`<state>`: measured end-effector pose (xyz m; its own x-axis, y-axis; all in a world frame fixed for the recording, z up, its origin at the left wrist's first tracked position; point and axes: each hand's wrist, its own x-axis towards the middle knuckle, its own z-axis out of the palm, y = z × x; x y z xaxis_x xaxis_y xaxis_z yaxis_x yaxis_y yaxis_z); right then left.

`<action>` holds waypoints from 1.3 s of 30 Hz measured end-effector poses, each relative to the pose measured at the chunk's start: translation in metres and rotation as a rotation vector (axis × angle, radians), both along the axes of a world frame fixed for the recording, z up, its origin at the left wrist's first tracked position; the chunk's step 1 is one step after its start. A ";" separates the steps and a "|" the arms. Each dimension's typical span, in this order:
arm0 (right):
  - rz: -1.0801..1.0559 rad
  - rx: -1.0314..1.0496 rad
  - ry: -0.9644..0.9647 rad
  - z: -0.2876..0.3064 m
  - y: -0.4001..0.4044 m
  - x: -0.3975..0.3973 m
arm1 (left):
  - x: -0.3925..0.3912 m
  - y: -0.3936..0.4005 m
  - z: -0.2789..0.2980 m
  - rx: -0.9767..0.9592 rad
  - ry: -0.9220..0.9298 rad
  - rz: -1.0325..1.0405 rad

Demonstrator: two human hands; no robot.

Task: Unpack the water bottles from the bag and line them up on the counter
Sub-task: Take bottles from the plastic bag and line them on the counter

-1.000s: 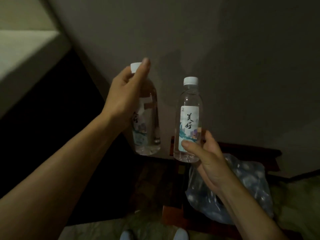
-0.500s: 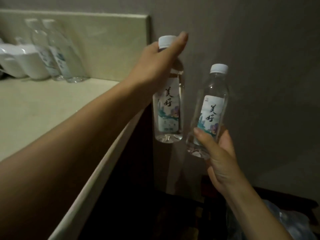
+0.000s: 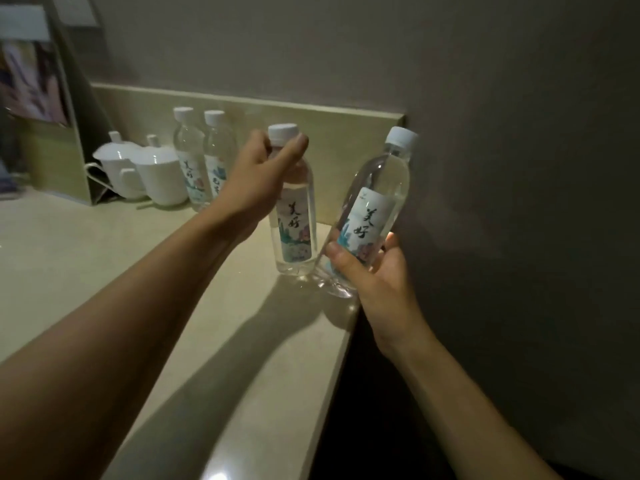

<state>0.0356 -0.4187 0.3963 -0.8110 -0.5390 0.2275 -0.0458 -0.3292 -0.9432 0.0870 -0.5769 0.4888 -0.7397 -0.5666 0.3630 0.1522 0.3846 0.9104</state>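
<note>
My left hand (image 3: 254, 183) grips the neck of a clear water bottle (image 3: 294, 223) with a white cap and a printed label. That bottle stands upright with its base on or just above the beige counter (image 3: 104, 271), near the right end. My right hand (image 3: 370, 271) holds the lower part of a second bottle (image 3: 370, 216), tilted to the right, over the counter's right corner beside the wall. Two more bottles (image 3: 199, 161) stand side by side at the back of the counter. The bag is out of view.
Two white lidded cups (image 3: 145, 171) sit left of the standing bottles against the low backsplash. A standing card or frame (image 3: 38, 109) leans at the far left. The grey wall closes off the counter on the right; below the counter edge it is dark.
Both hands have carried their bottles left and down over the counter. The left bottle has come down to the surface; the view has swung onto the counter and the bag has dropped from sight.
</note>
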 end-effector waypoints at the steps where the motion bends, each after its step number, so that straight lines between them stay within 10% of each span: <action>1: -0.005 0.026 0.019 0.001 -0.011 -0.003 | -0.001 -0.008 -0.004 -0.004 0.000 0.020; 26: -0.449 0.458 0.175 -0.010 -0.155 -0.025 | -0.038 -0.126 -0.041 -0.125 0.240 -0.084; 39: -0.491 0.504 0.242 -0.012 -0.154 -0.018 | -0.007 -0.137 -0.093 -0.251 -0.135 0.096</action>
